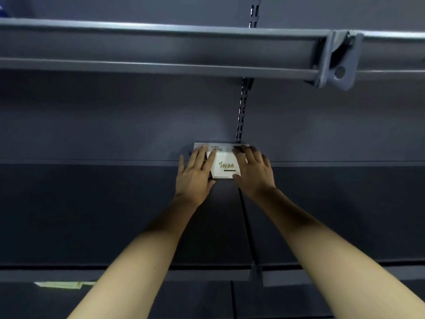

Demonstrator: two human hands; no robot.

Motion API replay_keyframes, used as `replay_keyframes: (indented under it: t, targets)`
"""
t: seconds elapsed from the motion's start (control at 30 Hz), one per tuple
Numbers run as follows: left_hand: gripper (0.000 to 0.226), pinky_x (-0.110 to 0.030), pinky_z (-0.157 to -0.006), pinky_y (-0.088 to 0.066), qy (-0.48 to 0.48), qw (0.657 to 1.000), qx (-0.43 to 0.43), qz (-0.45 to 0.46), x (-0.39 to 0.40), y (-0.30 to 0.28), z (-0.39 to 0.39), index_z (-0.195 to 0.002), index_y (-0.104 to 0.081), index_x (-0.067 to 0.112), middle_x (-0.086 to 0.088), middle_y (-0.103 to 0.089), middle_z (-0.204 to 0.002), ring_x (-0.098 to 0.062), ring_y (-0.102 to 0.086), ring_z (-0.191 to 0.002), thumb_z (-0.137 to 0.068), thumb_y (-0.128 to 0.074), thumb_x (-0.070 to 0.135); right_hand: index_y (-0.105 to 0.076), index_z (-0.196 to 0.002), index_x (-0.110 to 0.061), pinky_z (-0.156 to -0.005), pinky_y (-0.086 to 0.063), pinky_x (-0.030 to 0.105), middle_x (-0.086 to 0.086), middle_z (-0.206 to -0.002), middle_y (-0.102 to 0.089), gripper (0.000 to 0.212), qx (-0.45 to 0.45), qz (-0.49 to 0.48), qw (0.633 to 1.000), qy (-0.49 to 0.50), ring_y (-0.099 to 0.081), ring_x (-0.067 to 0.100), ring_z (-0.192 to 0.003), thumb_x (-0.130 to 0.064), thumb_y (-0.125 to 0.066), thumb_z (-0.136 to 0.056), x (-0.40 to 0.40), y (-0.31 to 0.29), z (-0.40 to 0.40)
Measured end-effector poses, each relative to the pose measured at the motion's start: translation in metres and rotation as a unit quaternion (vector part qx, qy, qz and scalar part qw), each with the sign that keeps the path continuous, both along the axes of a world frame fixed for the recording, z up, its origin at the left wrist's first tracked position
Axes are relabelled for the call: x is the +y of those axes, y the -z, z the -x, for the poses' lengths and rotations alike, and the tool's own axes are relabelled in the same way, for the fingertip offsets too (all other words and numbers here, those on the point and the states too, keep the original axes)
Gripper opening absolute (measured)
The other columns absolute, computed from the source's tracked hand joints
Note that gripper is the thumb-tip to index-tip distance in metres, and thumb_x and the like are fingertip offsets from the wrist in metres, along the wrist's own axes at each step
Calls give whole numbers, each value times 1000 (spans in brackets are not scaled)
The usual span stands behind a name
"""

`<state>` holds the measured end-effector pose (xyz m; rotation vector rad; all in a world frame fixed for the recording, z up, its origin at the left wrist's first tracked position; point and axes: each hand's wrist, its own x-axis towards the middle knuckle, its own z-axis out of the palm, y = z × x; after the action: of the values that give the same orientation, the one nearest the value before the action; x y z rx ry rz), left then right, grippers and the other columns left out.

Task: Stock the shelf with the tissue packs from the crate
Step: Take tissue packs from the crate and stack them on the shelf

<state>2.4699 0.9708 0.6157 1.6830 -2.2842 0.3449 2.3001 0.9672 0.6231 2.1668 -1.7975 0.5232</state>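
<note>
A white tissue pack (226, 166) with green lettering lies on the dark grey shelf (115, 215), pushed up to the back wall. Behind it a second white pack (224, 146) shows only its top edge against the wall. My left hand (195, 173) lies flat over the front pack's left end, fingers spread on its top. On the pack's right end rests my right hand (254, 170), fingers reaching to the far edge. Both arms stretch deep into the shelf. No crate is in view.
An upper shelf (161, 49) with a metal bracket (338, 63) hangs overhead. A slotted upright (240, 111) runs down the back wall behind the packs. The shelf's front lip (207, 275) carries a pale label strip (62, 284) at the lower left.
</note>
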Motion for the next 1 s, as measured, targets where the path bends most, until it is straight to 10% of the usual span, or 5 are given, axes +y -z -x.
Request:
replay_keyframes:
  t: [0.4,0.6,0.7,1.0]
  targets:
    - [76,-41,-115,-13,13,999,22,-36,104,-2,4,-151,-9,23,-6,-6,-158,-26,-12,-143,-92,-54,40,-30,-144,-15,-116,-5,41,7,-154,-21,60,3,-50,998,-40,-10,26,-143,-35,-51,-92,118,16,-8]
    - [65,-43,-108,-26,-15,999,29,-35,188,16,11,-146,-30,19,-10,-23,-155,-30,-28,-137,-90,-58,36,-62,-117,-8,-97,-39,55,16,-125,-58,54,-28,-15,997,-71,-51,38,-121,-21,-79,-68,185,41,2]
    - [60,-42,-85,-49,7,998,55,31,230,41,13,-115,-62,10,-15,-60,-121,-33,-59,-106,-62,-86,25,-63,-117,-10,-93,-44,52,14,-125,-58,56,-16,-1,996,-91,-53,36,-117,-20,-80,-65,227,59,14]
    - [49,-37,-73,-54,2,998,60,-22,329,117,28,-97,-67,8,-11,-65,-103,-29,-65,-91,-54,-90,16,-64,-116,-11,-95,-43,52,14,-132,-55,54,10,-58,993,-107,-52,36,-120,-22,-81,-66,317,125,52]
